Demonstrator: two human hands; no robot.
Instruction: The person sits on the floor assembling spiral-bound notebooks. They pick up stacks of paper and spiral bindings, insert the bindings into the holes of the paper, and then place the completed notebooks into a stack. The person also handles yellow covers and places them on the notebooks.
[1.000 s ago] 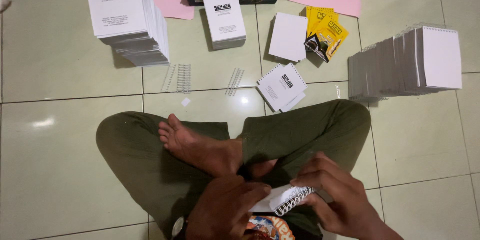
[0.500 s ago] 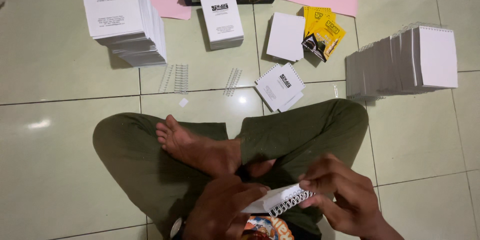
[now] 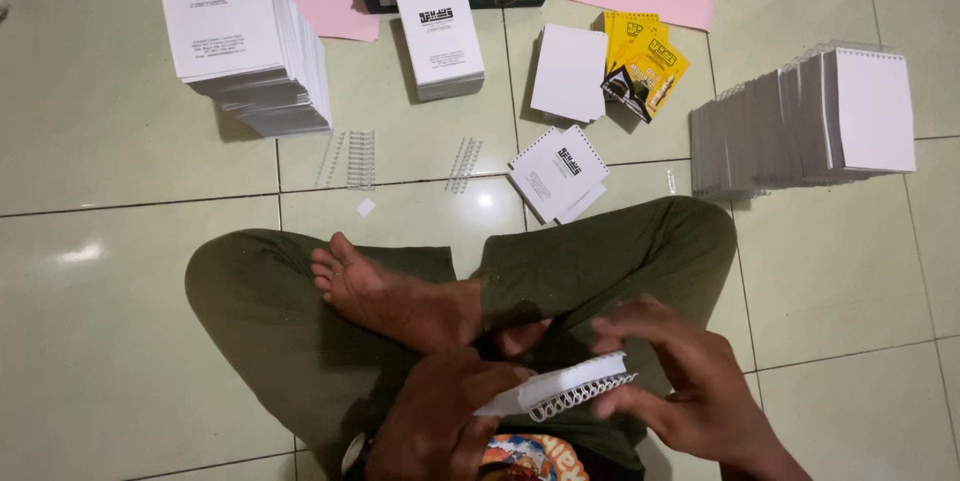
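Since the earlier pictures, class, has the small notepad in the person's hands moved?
Yes. The notepad has tipped flatter, its wire edge now low toward the right hand, judged against the bare foot.

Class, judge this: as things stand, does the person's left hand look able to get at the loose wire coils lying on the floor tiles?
Probably not at once: the left hand is holding the small notepad, and the coils lie beyond the crossed legs. Nothing covers them, though.

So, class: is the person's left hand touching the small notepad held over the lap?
Touching. The head view shows the left hand gripping the notepad at its left end.
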